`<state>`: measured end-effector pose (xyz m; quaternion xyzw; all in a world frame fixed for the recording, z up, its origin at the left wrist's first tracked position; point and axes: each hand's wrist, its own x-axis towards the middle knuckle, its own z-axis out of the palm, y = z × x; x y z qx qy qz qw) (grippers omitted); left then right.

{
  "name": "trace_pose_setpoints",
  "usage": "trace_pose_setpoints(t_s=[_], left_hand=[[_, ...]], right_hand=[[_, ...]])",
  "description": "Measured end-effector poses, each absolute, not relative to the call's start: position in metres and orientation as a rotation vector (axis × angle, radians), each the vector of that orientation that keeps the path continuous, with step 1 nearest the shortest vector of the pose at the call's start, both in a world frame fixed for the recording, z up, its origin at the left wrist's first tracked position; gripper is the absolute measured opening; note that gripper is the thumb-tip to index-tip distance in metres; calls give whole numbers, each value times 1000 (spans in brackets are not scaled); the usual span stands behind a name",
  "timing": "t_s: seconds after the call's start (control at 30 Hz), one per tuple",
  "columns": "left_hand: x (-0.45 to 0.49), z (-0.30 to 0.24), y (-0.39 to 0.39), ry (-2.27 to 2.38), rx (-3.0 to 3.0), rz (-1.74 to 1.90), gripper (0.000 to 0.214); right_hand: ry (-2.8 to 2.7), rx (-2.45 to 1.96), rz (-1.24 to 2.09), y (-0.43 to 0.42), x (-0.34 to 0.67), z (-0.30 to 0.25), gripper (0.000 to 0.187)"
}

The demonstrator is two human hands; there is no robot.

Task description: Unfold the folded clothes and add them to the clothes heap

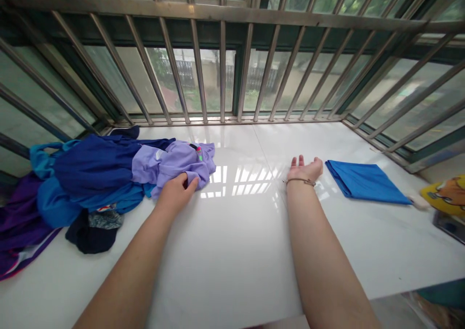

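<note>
My left hand [178,192] pinches the near edge of a crumpled lavender garment [174,163], which has a small pink, green and black detail on it. The lavender cloth lies at the right end of a heap, against a dark blue garment [98,164]. My right hand [304,168] holds nothing; it is turned palm up, fingers apart and slightly curled, just above or on the white surface. A thin bracelet circles that wrist. Close to its right lies a flat, folded blue cloth [366,180].
More clothes pile up at left: a purple garment [22,217], bright blue pieces [54,200] and a black item [92,232]. Metal bars [221,72] and windows enclose the glossy white ledge [225,251]. A yellow printed object [446,193] and a phone-like dark object [449,226] sit at right.
</note>
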<state>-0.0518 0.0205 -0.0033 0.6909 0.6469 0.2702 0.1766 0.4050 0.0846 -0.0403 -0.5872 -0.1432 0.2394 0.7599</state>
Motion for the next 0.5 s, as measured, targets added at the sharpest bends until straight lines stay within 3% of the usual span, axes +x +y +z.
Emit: trace_pose_setpoints(t_s=[0.13, 0.3, 0.5], left_hand=[[-51, -7, 26, 1679, 1572, 1019, 38], [-56, -12, 43, 1324, 1147, 1539, 73], [-93, -6, 49, 1714, 1290, 1913, 79]], right_hand=[[-46, -1247, 401, 70, 429, -28, 67], [124, -1123, 365, 57, 447, -23, 60], [-64, -1300, 363, 61, 456, -38, 57]])
